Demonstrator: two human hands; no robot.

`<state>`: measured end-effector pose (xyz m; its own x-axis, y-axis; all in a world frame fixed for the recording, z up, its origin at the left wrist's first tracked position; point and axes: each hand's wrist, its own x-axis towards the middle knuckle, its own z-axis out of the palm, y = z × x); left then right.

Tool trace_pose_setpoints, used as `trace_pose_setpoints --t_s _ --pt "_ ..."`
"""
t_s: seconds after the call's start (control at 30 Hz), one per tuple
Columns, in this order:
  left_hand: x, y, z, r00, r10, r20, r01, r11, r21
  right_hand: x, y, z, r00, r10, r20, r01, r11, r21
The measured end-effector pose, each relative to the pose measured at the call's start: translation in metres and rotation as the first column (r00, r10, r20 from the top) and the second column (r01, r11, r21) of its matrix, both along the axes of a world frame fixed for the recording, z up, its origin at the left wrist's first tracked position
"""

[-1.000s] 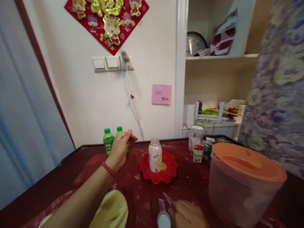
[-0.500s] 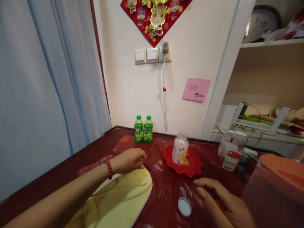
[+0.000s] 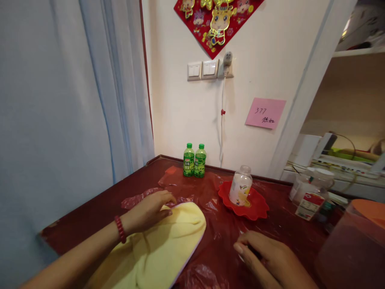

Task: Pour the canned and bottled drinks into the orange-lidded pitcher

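Observation:
My left hand hovers at the upper left edge of the yellow cloth, thumb and fingers apart, holding nothing. A red bead bracelet circles that wrist. At the lower right, my right hand has its thumb and fingers closed over the small white lid; only a sliver of the lid shows. Behind it a clear jar without a lid stands upright on a red scalloped plate.
Two green bottles stand side by side near the wall. Glass jars and a small carton are at the right, beside a large translucent container with an orange top. Crumpled clear film lies on the dark red table.
The view has turned left, so the scene sits further right. My right hand has moved over the white lid and covers most of it. My left hand has drawn back left along the cloth.

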<state>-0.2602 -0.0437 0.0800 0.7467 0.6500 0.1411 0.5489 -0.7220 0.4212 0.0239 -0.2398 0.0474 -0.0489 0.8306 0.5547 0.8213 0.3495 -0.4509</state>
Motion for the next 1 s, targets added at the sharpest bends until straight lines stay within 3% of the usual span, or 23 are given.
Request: trace_pose_setpoints --t_s 0.07,0.17,0.27,0.47,0.6,0.7,0.8,0.87,1.0 --pt "-0.018 -0.008 -0.002 0.998 0.060 -0.024 -0.060 0.998 -0.016 -0.012 0.013 -0.003 0.996 -0.006 0.090 0.019 0.990 -0.138" --pt "-0.040 -0.016 -0.010 0.989 0.112 -0.101 -0.112 0.994 0.005 -0.035 0.042 0.001 0.974 -0.040 0.225 0.116 0.934 -0.339" --pt "-0.055 -0.021 -0.022 0.984 0.087 -0.158 -0.079 0.995 0.056 -0.057 0.075 0.004 0.944 -0.073 0.323 0.210 0.887 -0.411" --pt "-0.077 -0.018 -0.052 0.991 0.093 -0.097 -0.094 0.996 -0.003 -0.071 0.119 -0.020 0.956 -0.127 0.265 0.235 0.873 -0.427" --pt "-0.084 -0.012 -0.069 1.000 0.008 0.025 -0.008 1.000 0.011 -0.076 0.132 -0.026 0.983 -0.151 0.103 0.178 0.922 -0.343" --pt "-0.084 -0.010 -0.078 0.998 0.012 0.057 -0.013 1.000 0.019 -0.096 0.137 -0.026 0.996 -0.087 -0.015 0.081 0.969 -0.232" --pt "-0.085 -0.010 -0.077 0.999 0.031 0.029 -0.031 1.000 0.004 -0.122 0.132 -0.037 0.990 0.124 -0.063 -0.134 0.975 -0.176" --pt "-0.086 -0.011 -0.069 1.000 0.027 -0.013 -0.028 0.999 -0.032 -0.137 0.126 -0.050 0.956 0.288 -0.050 -0.292 0.930 -0.224" --pt "-0.084 -0.014 -0.041 0.996 0.093 -0.002 -0.093 0.993 -0.074 -0.151 0.116 -0.061 0.942 0.334 0.023 -0.292 0.853 -0.433"
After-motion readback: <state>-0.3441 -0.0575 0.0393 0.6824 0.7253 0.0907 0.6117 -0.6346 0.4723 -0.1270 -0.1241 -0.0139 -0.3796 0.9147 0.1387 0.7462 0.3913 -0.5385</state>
